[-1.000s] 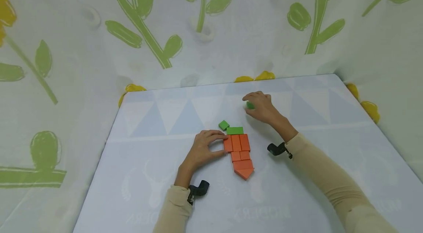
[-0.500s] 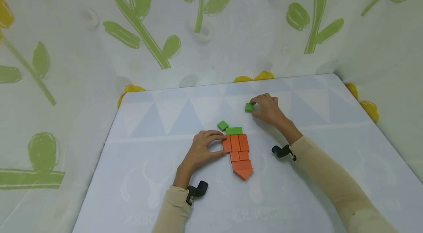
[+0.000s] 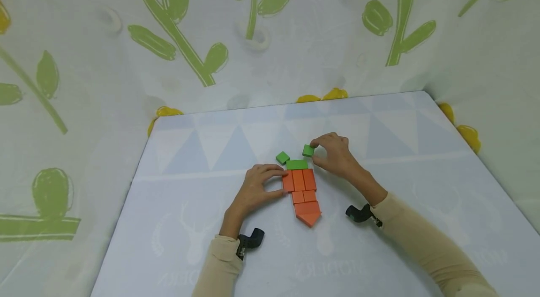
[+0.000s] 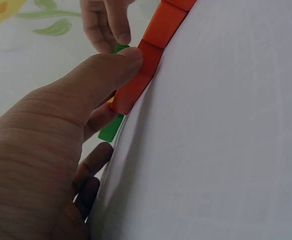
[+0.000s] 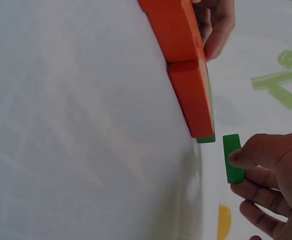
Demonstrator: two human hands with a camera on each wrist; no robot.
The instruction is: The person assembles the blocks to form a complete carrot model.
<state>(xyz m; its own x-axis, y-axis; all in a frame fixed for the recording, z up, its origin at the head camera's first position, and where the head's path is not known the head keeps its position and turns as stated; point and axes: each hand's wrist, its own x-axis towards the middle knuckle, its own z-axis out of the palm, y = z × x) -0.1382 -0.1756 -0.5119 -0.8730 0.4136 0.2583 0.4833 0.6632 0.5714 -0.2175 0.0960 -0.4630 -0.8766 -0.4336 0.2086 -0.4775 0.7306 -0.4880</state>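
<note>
Several orange blocks [image 3: 299, 180] lie together on the table, ending at the near side in a triangular orange block [image 3: 310, 219]. A green rectangular block [image 3: 297, 164] sits against their far end, with a small green block [image 3: 282, 158] turned cornerwise at its far left. My left hand [image 3: 255, 188] holds the leftmost orange block [image 3: 288, 181] between thumb and index finger. At the far right of the row, my right hand [image 3: 336, 155] pinches another small green block [image 3: 308, 151] by its right side. In the right wrist view, the thumb [image 5: 258, 151] presses on that green block's face.
A pale table [image 3: 202, 222] with blue triangles and faint lettering bears the blocks. Behind it and at the sides hangs a light cloth [image 3: 312, 30] printed with green stems and yellow flowers. A dark wrist camera [image 3: 358, 213] is strapped to each wrist.
My right hand has brought its green block nearer and leftward, close to the green rectangular block. The left hand has stayed at the orange blocks.
</note>
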